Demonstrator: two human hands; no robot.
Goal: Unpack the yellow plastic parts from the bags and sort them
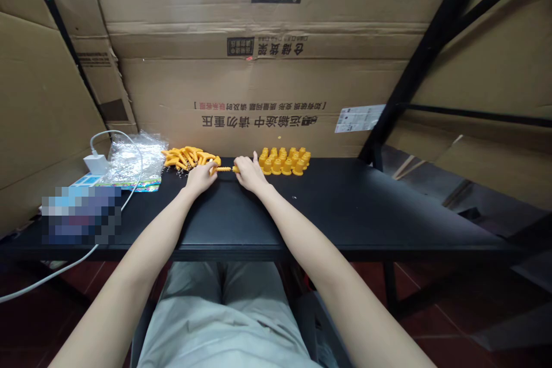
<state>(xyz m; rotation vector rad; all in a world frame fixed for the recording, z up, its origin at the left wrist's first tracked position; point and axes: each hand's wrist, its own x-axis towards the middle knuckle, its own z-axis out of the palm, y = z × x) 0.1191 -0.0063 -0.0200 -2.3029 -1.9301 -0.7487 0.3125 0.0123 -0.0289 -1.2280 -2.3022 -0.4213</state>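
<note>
Currently | left hand (202, 177) grasping threaded rod (223, 169) | right hand (251, 174) pinching yellow piece (236, 169) | tabletop (366, 207) runs wide toward right edge

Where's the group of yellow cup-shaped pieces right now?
In the head view, the yellow cup-shaped pieces stand just right of the right hand, near the far edge of the black table, before the cardboard wall.

A black, smooth-topped counter (336, 207) spans the middle of the frame, its front edge running straight across. Left of the frame's centre lies a loose heap of orange-yellow T-shaped pieces (185, 156), with small shiny bits (179, 173) at its front. Right of centre, yellow cup-like pieces (287, 165) stand close together in rows. Toward the left lie clear plastic bags (133, 158) and a pixelated item (81, 215).
</note>
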